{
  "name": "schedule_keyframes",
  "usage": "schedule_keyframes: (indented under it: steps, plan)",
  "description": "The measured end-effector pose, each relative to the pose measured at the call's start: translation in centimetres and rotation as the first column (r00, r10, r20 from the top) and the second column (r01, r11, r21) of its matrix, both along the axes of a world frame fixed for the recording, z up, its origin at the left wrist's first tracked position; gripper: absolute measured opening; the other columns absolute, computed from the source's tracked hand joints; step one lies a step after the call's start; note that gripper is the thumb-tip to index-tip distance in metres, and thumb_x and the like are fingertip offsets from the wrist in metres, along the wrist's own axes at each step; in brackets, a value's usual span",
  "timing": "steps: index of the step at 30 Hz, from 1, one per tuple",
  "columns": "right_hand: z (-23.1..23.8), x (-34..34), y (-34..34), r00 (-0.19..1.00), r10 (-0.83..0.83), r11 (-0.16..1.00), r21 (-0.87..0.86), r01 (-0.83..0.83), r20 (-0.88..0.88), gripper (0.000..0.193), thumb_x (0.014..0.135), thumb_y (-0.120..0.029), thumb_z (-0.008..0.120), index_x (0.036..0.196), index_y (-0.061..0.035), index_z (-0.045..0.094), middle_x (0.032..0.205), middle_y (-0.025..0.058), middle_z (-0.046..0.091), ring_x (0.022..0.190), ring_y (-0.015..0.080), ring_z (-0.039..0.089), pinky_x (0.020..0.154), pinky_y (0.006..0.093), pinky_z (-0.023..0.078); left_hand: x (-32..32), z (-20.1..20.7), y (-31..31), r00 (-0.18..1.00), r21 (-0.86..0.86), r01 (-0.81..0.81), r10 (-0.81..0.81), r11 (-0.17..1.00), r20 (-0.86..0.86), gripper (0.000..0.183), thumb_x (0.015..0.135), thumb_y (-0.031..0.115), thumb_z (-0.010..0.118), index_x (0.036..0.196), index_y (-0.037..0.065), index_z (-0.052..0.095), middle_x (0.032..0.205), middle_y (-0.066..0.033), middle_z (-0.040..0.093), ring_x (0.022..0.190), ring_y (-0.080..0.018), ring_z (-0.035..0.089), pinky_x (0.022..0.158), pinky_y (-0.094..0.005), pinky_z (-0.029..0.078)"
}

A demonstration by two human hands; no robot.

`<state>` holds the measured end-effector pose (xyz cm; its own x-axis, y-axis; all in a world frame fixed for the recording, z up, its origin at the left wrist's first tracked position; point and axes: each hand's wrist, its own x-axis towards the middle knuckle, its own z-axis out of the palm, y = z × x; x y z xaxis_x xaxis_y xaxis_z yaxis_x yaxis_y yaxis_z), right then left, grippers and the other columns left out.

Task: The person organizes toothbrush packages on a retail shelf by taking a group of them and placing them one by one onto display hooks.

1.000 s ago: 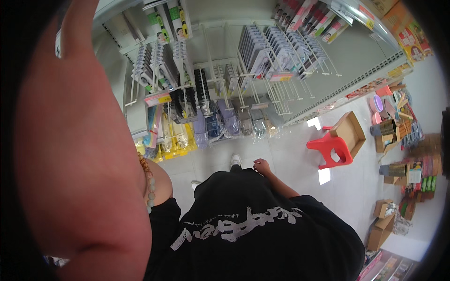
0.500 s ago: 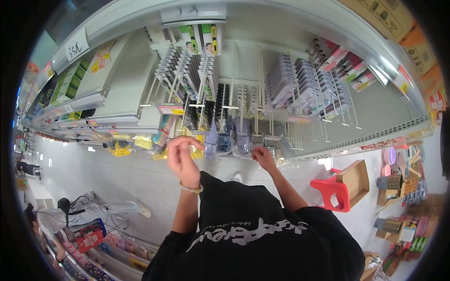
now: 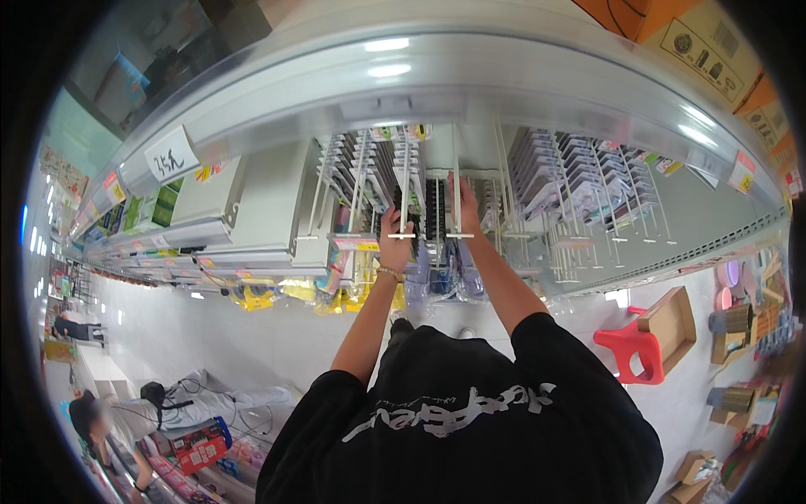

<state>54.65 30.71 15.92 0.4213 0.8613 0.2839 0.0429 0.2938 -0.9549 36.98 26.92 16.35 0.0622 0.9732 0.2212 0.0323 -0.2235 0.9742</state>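
The curled left hand (image 3: 395, 241) and straighter right hand (image 3: 464, 210) flank slim black hanging packs (image 3: 435, 212). Whether either grips anything, I cannot tell.

The middle hanging packs (image 3: 435, 210) are black, the hooks (image 3: 401, 236) white, the stool (image 3: 617, 343) red, the shirt (image 3: 470, 458) black with whitish lettering (image 3: 441, 420).

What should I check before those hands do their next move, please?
1. Both hands at the rack: ok; left hand and right hand are among the hooks.
2. Clear view of the hands: not ok; white hooks cross in front.
3. Firm grip: cannot tell; the fingers are partly hidden.
4. Black goods hanging in a row: ok, between the hands.
5. Red stool out of the way: ok, off to the right.
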Motion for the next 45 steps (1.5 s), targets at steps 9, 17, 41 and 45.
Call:
schedule_keyframes:
  steps: [9, 17, 41, 45]
  plan:
    - [-1.0, 0.5, 7.1, 0.996, -0.003, 0.973, -0.229, 0.024, 0.093, 0.033, 0.091, -0.02, 0.038, 0.113, 0.0007, 0.049, 0.111, 0.0189, 0.054, 0.103, 0.0271, 0.051, 0.089, 0.0343, 0.037, 0.1, 1.9, 4.4, 0.95, 0.056, 0.199, -0.179, 0.978, -0.255, 0.062, 0.081, 0.018, 0.061, 0.131, 0.006, 0.027, 0.123, -0.0178, 0.043, 0.107, -0.0257, 0.049, 0.083, -0.0359, 0.044]
    - [-0.5, -0.8, 8.2, 0.979, -0.037, 0.987, -0.143, 0.066, 0.2, 0.05, 0.091, -0.036, 0.033, 0.122, 0.0029, 0.041, 0.125, 0.0234, 0.041, 0.118, 0.0324, 0.038, 0.098, 0.0357, 0.029, -1.1, 0.2, 5.2, 0.983, -0.109, 0.175, -0.18, 0.979, -0.044, 0.06, 0.079, 0.014, 0.061, 0.129, 0.004, 0.03, 0.124, -0.018, 0.043, 0.108, -0.0278, 0.047, 0.088, -0.0361, 0.04]
    - [0.0, -1.7, 10.3, 0.932, 0.178, 0.911, -0.411, -0.035, 0.315, 0.058, 0.092, -0.042, 0.027, 0.128, 0.0032, 0.033, 0.132, 0.0244, 0.032, 0.126, 0.0334, 0.027, 0.104, 0.0356, 0.02, -1.1, 1.3, 5.6, 0.955, 0.063, 0.235, -0.218, 0.97, -0.202, 0.051, 0.082, 0.007, 0.052, 0.125, -0.008, 0.029, 0.121, -0.0285, 0.041, 0.114, -0.0399, 0.038, 0.097, -0.0369, 0.029]
    - [-0.6, -2.0, 10.6, 0.915, 0.186, 0.906, -0.423, -0.018, 0.358, 0.06, 0.092, -0.043, 0.026, 0.129, 0.0033, 0.032, 0.134, 0.0246, 0.03, 0.127, 0.0336, 0.025, 0.105, 0.0356, 0.019, -1.3, -1.6, 5.6, 0.958, 0.122, 0.239, -0.214, 0.963, -0.192, 0.053, 0.084, 0.01, 0.049, 0.129, -0.005, 0.024, 0.123, -0.0233, 0.038, 0.115, -0.0325, 0.038, 0.097, -0.035, 0.029]
